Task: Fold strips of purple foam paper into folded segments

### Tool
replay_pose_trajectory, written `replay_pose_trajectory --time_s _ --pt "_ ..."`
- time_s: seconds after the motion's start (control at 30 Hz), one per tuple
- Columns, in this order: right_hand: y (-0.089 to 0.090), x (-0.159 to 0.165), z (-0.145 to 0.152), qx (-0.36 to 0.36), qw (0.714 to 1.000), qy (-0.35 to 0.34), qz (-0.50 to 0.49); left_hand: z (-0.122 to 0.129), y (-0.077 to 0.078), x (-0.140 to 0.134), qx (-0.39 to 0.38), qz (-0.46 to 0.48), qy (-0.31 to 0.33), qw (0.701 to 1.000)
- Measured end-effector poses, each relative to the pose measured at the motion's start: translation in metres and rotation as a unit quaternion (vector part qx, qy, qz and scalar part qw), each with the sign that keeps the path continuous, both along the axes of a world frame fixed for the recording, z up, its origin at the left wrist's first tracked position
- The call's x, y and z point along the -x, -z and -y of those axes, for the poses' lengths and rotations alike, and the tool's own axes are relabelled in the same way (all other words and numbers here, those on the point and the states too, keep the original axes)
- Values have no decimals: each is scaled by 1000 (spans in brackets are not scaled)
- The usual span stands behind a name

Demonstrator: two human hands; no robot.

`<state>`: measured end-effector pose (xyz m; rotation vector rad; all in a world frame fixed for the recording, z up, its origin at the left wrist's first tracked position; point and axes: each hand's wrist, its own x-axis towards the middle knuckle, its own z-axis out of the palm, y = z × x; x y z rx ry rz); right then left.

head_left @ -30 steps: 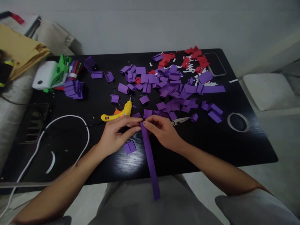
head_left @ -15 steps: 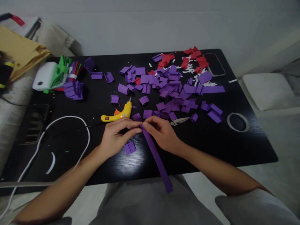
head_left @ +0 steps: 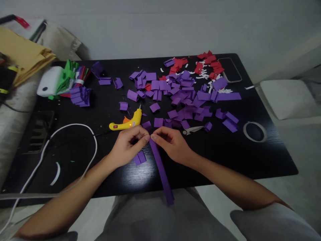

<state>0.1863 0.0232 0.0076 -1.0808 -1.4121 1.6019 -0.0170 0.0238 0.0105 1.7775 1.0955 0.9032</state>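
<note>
A long purple paper strip [head_left: 161, 169] hangs from my fingertips down past the table's front edge. My left hand [head_left: 130, 144] pinches its upper end between thumb and forefinger. Right beside it, my right hand [head_left: 173, 144] grips the same end, thumb on top; the fingertips of both hands nearly meet. A small folded purple paper piece [head_left: 139, 158] lies on the table below my left hand, partly covered by it. Just beyond the left hand rests a yellow glue gun [head_left: 127, 122], its nozzle pointing away. Scissors [head_left: 192, 130] lie beyond my right hand, partly among paper pieces.
Many folded purple pieces [head_left: 185, 97] cover the black table's middle, with red pieces [head_left: 210, 62] and white scraps behind. A phone [head_left: 229, 69] and a tape roll [head_left: 255, 131] are at right. A white cable [head_left: 95, 147] loops over my left forearm; paper bundles [head_left: 80, 96] stand at left.
The strip's lower end has swung to the left, so it hangs steeper. My left fingers have curled in from a straighter pose, and both hands remain at the strip's top end.
</note>
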Motion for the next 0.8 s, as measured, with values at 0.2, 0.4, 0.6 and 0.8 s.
replay_pose_trajectory --time_s 0.2,0.4,0.6,0.8 --pt "-3 2 4 193 972 -53 -127 1 -2 0 -27 9 -46 999" --pt "-2 2 3 156 980 -48 -111 2 -1 0 -9 35 -68 997" --pt "0 1 4 90 993 -33 -73 -1 1 1 3 29 -70 997" --pt "-3 1 7 26 999 -34 -24 -1 -3 -1 6 44 -41 998"
